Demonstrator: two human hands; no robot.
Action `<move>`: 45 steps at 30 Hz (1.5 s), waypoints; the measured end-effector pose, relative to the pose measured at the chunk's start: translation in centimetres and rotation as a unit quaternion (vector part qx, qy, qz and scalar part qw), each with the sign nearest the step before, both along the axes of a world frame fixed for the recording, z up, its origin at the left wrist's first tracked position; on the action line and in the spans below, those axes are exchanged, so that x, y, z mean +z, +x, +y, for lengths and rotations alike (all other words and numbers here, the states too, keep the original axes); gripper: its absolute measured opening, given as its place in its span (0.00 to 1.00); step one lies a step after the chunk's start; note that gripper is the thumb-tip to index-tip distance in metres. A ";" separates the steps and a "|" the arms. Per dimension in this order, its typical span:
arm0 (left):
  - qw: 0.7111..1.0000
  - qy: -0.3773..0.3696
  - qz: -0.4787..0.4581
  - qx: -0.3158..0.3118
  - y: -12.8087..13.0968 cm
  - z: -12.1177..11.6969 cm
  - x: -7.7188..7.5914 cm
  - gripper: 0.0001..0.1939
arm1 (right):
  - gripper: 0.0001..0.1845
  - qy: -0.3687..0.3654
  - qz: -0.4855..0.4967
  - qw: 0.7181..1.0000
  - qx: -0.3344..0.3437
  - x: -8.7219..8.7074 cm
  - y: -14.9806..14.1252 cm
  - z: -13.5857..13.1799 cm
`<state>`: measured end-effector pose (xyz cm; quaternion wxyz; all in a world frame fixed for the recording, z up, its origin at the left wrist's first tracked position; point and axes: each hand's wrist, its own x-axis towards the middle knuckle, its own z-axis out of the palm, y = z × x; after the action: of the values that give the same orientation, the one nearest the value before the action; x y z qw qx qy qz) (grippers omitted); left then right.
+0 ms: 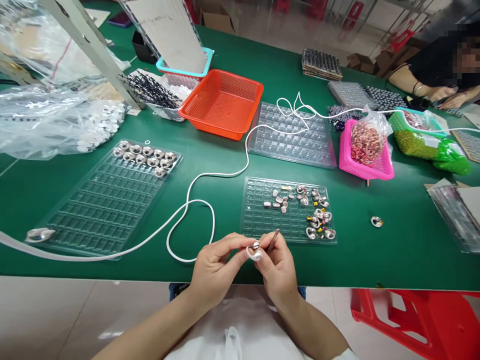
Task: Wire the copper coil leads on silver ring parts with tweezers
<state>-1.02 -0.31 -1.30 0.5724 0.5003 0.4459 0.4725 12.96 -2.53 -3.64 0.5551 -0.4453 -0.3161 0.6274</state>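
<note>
Close to the table's front edge, my left hand [215, 272] pinches a small white C-shaped piece [255, 254] with a shiny silver bead-like end, which looks like a clip-on earbud shell. My right hand [279, 272] closes on the same piece from the other side. A thin dark metal tool, probably tweezers [274, 240], also sticks up from my right hand's fingers. Just beyond my hands lies a clear compartment tray [258, 220], holding small white caps [277, 199] and several similar C-shaped pieces [318, 215] with yellow bits.
Another clear tray [101, 205] at left holds rows of silver-white shells [140, 159]. A white cable [200, 175] crosses the table. Farther back are an orange basket [221, 127], a pink basket [369, 172] and an empty-looking tray [292, 145]. One loose piece [377, 221] lies right. A co-worker [431, 75] sits at far right.
</note>
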 end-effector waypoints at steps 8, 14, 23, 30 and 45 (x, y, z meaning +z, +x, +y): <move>0.994 0.006 0.083 -0.071 -0.9 0.5 1.3 0.07 | 0.13 0.027 -0.082 0.993 0.086 0.8 1.3 0.0; 0.976 -0.002 0.158 -0.150 -1.5 1.0 1.9 0.10 | 0.12 0.025 -0.169 0.971 0.165 2.1 3.1 1.2; 0.966 -0.061 0.179 -0.178 -1.9 2.0 2.9 0.07 | 0.06 0.005 -0.180 0.965 0.191 2.3 3.9 1.5; 0.977 -0.075 0.100 -0.171 -1.7 1.5 1.7 0.08 | 0.05 0.017 -0.144 0.982 0.123 1.7 3.5 1.3; 0.985 -0.115 0.034 -0.123 -1.3 0.8 0.7 0.07 | 0.07 0.032 -0.099 0.988 0.117 0.5 3.0 1.2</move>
<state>-2.33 0.49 -0.56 0.6645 0.4979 0.4513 0.3270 15.94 -1.38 -3.15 0.4580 -0.4474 -0.4397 0.6299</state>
